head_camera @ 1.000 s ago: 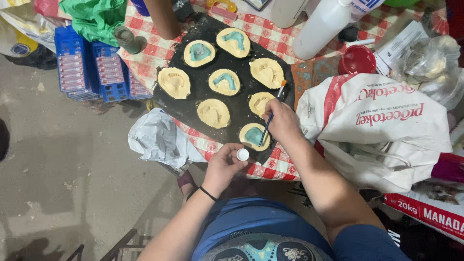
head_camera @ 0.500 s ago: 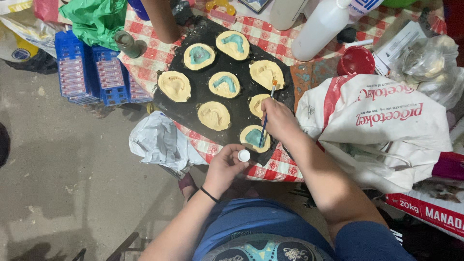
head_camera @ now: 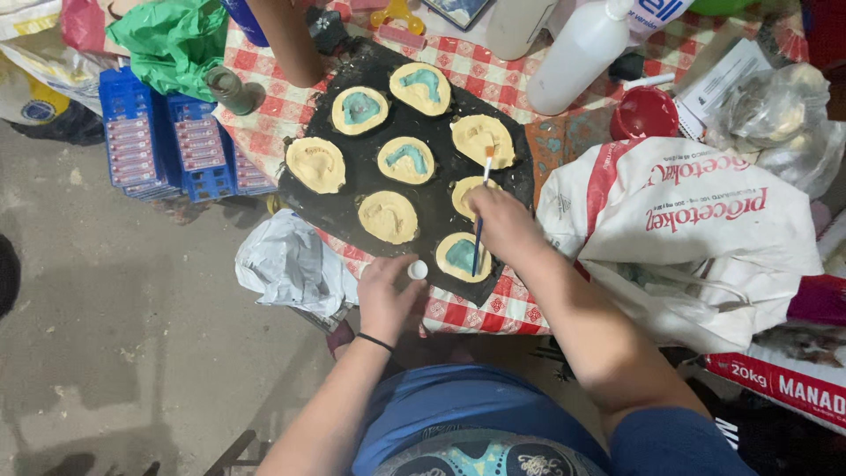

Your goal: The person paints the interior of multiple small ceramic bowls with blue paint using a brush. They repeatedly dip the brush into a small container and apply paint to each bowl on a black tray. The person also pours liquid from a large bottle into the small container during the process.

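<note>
Right hand (head_camera: 504, 222) grip closed on paintbrush (head_camera: 480, 216) over the 6 o'clock mould (head_camera: 462, 256) on black tray (head_camera: 352, 207); left hand (head_camera: 388, 295) pinches small white pot (head_camera: 418, 270).

Matt black board (head_camera: 352, 189), checked cloth (head_camera: 480, 313), crinkled plastic bag (head_camera: 291, 264)

Thin paintbrush (head_camera: 480, 220) upright, over teal-painted disc (head_camera: 462, 256)

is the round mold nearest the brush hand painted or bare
Painted: the mold under the right hand has blue-green paint filling its hollow, with a bare cream rim.
</note>
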